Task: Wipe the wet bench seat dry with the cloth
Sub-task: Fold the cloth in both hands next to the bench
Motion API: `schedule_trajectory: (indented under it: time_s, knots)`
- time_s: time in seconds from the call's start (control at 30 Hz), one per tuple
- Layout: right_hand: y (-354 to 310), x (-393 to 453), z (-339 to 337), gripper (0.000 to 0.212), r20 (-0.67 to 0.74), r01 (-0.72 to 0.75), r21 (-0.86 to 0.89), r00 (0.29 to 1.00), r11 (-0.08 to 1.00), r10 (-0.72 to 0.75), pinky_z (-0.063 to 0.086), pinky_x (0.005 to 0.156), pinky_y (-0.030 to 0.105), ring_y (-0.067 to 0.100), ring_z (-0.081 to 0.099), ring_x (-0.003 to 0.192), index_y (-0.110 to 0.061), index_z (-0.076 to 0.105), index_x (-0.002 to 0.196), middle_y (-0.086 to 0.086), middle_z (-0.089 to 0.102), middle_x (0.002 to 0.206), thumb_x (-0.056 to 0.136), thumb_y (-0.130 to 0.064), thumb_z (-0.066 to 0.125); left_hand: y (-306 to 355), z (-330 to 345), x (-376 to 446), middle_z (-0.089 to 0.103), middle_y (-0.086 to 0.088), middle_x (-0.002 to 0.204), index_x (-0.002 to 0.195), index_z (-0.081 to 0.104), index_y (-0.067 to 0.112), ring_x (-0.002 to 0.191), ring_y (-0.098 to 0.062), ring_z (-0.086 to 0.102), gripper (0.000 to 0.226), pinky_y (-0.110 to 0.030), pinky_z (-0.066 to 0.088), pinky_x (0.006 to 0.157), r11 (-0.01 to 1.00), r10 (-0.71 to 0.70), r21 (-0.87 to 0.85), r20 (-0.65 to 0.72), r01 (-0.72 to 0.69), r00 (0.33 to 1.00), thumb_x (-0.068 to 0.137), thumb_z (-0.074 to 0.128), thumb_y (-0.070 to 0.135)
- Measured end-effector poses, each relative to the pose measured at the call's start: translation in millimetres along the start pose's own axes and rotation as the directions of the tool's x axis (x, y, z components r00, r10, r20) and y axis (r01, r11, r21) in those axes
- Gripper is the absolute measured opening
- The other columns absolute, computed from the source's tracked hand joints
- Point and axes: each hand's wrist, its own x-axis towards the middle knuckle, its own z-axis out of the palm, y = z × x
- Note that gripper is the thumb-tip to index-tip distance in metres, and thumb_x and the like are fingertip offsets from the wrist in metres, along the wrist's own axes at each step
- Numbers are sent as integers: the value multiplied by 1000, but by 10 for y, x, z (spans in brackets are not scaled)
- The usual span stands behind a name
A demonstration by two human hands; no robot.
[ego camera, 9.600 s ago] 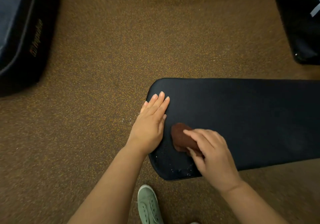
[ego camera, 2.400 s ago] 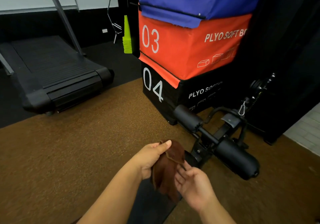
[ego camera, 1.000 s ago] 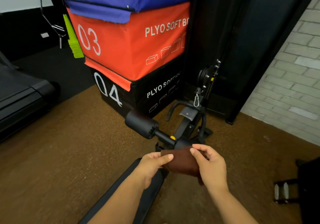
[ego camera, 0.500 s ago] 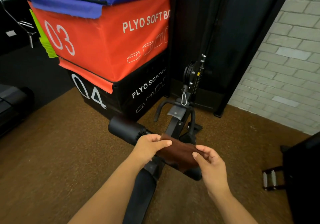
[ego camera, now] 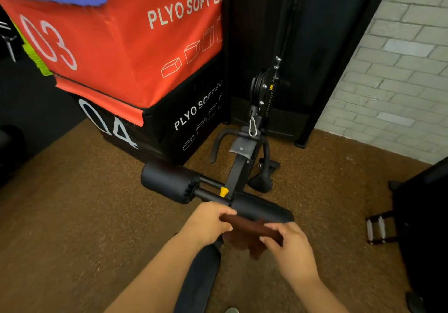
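Note:
A dark brown cloth [ego camera: 247, 230] is stretched between both hands, low in the middle of the view. My left hand [ego camera: 208, 223] pinches its left end and my right hand [ego camera: 288, 247] grips its right end. The cloth hangs in the air over the near end of the black bench seat [ego camera: 201, 281], of which only a narrow strip shows between my forearms. Just beyond the cloth are the bench's black foam rollers [ego camera: 169, 181] on a bar with a yellow pin [ego camera: 223, 191].
Stacked soft plyo boxes, red "03" [ego camera: 126, 46] over black "04" [ego camera: 155, 128], stand at the back left. A cable pulley with a carabiner [ego camera: 253, 126] hangs ahead. A white brick wall [ego camera: 392, 75] is at the right, dark equipment [ego camera: 424, 228] beside it. Brown rubber floor lies all around.
My view swung from the wet seat end to the roller end of the bench. Both hands lifted the cloth, took its ends, and are now folding it tighter and lower.

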Motion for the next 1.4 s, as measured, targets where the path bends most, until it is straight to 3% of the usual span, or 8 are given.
schedule_trajectory:
  time_s: [0.1, 0.2, 0.37, 0.47, 0.77, 0.9, 1.07, 1.4]
  knots:
    - [118, 22, 97, 13, 12, 12, 22, 1000, 1000, -12, 34, 86, 13, 4, 48, 100, -34, 68, 89, -14, 48, 102, 78, -34, 75, -99, -22, 60, 53, 11, 98, 85, 72, 28, 91, -3, 52, 10, -20, 40, 84, 991, 42, 128, -45, -36, 998, 76, 74, 24]
    - [191, 47, 135, 14, 142, -101, 310, 988, 945, 59, 40, 72, 5, 0, 59, 89, -33, 68, 86, -13, 64, 92, 81, -21, 74, -214, -2, 123, 54, 17, 105, 73, 64, 28, 103, 2, 51, 13, -22, 40, 89, 993, -17, -113, 17, 19, 1000, 71, 73, 19]
    - [352, 226, 211, 20, 147, -242, 529, 970, 814, 193, 51, 84, 28, 9, 66, 90, -28, 68, 97, -7, 73, 92, 85, -11, 68, -281, 89, 338, 66, -2, 77, 88, 62, 18, 72, -14, 63, 16, -24, 48, 66, 868, -120, -472, 107, 156, 987, 79, 71, 8]
    - [396, 369, 190, 21, 86, -296, 562, 950, 772, 301, 51, 67, 15, 3, 66, 83, -28, 63, 101, -6, 71, 92, 88, -13, 66, -288, 141, 562, 64, -3, 80, 96, 62, 24, 75, -15, 64, 26, -28, 51, 68, 848, -168, -492, 101, 197, 980, 78, 74, 10]
    - [438, 768, 188, 26, -154, -288, 386, 917, 877, 369, 47, 75, 22, -1, 58, 80, -26, 63, 112, -13, 63, 84, 87, -22, 67, -104, 232, 1141, 51, 15, 87, 113, 56, 30, 87, -11, 56, 29, -23, 42, 79, 998, -45, -39, -101, 41, 994, 87, 66, 24]
    - [424, 865, 202, 41, -232, -213, 191, 939, 958, 255, 45, 90, 28, 8, 54, 100, -27, 54, 126, -13, 55, 105, 87, -29, 66, -122, 257, 1195, 53, 11, 120, 127, 47, 32, 115, -13, 47, 43, -29, 38, 97, 959, 164, 261, -199, -109, 966, 87, 63, 32]
    - [400, 765, 291, 32, -255, 112, -193, 954, 975, -160, 44, 85, 33, 17, 53, 101, -28, 61, 111, -6, 55, 109, 81, -34, 70, -149, 377, 1060, 39, 8, 143, 134, 43, 31, 133, -11, 29, 56, -26, 16, 108, 778, 389, 475, 152, -412, 909, 85, 55, 55]
    - [692, 505, 539, 64, -119, 75, -347, 985, 935, -123, 26, 102, 39, 21, 55, 117, -35, 61, 121, -8, 61, 122, 63, -39, 85, -264, 468, 1001, 0, 15, 158, 150, 5, 33, 143, -3, -6, 79, -33, -8, 116, 761, 235, 554, 248, -337, 940, 89, 52, 48]
